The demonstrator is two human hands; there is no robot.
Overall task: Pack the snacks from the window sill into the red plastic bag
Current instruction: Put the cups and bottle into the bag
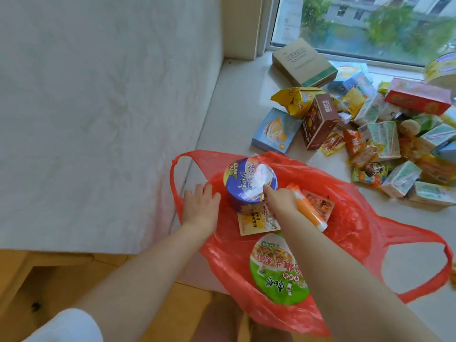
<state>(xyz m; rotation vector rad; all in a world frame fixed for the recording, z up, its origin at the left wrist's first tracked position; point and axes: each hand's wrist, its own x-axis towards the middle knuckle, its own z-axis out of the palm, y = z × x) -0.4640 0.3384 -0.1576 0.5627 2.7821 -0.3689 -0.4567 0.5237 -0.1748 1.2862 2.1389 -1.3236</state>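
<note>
Resting spread-fingered on the red plastic bag, the left hand pins its mouth wide while the purple noodle cup is steadied inside by the right hand, its grip unclear.

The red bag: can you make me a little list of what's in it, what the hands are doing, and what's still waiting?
bag: red plastic bag, open on the sill
inside: purple noodle bowl, green noodle bowl, orange tube, flat packets
left hand: open, on the bag's edge
right hand: on the purple bowl; grip unclear
waiting: snack pile by the window
</note>
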